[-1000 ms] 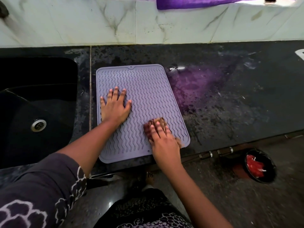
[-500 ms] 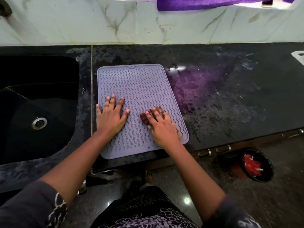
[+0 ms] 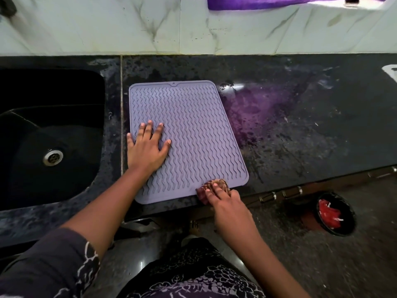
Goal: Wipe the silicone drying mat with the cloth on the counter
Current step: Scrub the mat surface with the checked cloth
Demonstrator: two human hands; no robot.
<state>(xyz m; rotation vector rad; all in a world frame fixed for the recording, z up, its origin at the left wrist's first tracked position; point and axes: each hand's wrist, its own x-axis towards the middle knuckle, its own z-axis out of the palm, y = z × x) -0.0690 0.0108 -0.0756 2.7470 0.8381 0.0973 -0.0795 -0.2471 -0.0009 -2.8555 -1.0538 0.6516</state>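
A lilac silicone drying mat (image 3: 193, 125) with wavy ridges lies flat on the black counter (image 3: 300, 125), its near edge at the counter's front. My left hand (image 3: 147, 149) presses flat on the mat's left side, fingers straight and spread. My right hand (image 3: 225, 198) presses a small brown and dark red cloth (image 3: 211, 187) onto the mat's near right corner, at the counter's front edge. Most of the cloth is hidden under my fingers.
A black sink (image 3: 49, 134) with a metal drain (image 3: 52, 157) sits left of the mat. A pale marble wall (image 3: 129, 26) runs behind the counter, with purple fabric (image 3: 268, 2) above. A black bowl (image 3: 334, 214) with red contents stands on the floor at the right.
My right hand has drawn the cloth toward me, from the mat's lower middle to its near right corner. My left hand has shifted slightly left and stays flat on the mat.
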